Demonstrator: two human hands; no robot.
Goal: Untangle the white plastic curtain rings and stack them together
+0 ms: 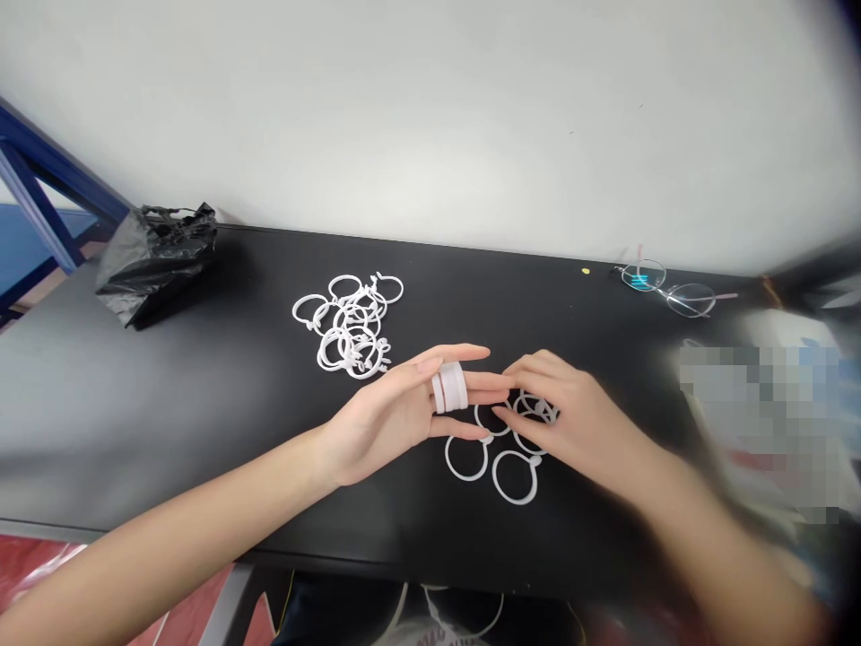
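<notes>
My left hand (396,413) lies palm up above the black table (202,431), fingers stretched out, with several white plastic rings (449,388) stacked on one finger. My right hand (565,413) hovers just to its right, fingertips pinched on a white ring (536,408) close to the left fingertips. A few loose white rings (515,477) lie on the table right under both hands. A bigger pile of white rings (350,327) sits farther back, to the left of the hands.
A crumpled black plastic bag (158,260) rests at the table's back left. A pair of glasses (665,289) lies at the back right. A blue metal frame (40,197) stands at far left. The right side is blurred.
</notes>
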